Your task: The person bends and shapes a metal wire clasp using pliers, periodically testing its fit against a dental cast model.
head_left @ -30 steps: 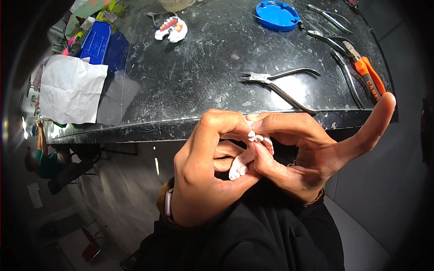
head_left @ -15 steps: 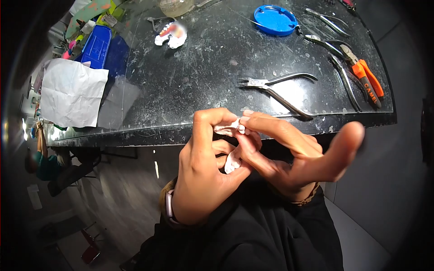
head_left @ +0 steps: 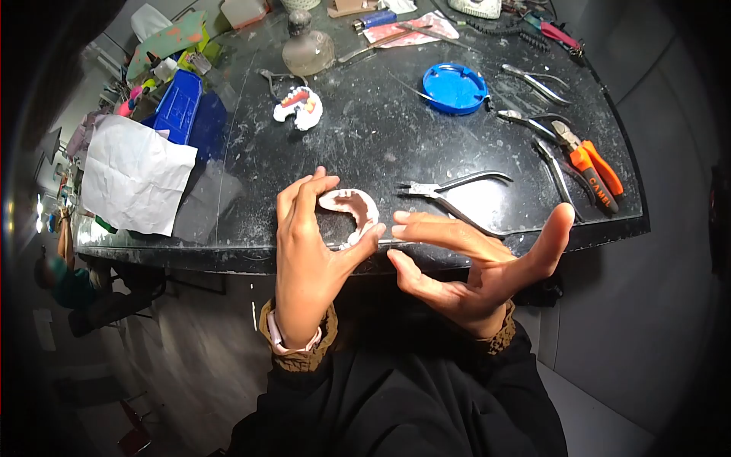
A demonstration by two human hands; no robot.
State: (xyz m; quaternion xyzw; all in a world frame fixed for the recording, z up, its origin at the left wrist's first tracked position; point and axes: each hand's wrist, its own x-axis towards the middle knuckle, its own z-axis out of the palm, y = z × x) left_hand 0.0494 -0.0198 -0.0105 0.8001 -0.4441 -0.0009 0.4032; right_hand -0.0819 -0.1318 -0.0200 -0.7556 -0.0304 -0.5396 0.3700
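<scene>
Head view: my left hand [head_left: 304, 259] is gripping a bare-looking white cast [head_left: 365, 206], my right hand [head_left: 474, 273] is hanging spread and empty, while a second cast [head_left: 308, 116] is already carrying red material [head_left: 293, 98].

Two dental casts [head_left: 368, 207] [head_left: 308, 116], one round blue dish [head_left: 460, 93]

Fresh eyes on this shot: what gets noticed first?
Likely the white cast, C-shaped, in the left hand by the near edge of the dark bench, with the right hand open beside it. Then colour: the blue dish farther back, and the orange-handled cutters toward the bench's right end.
</scene>
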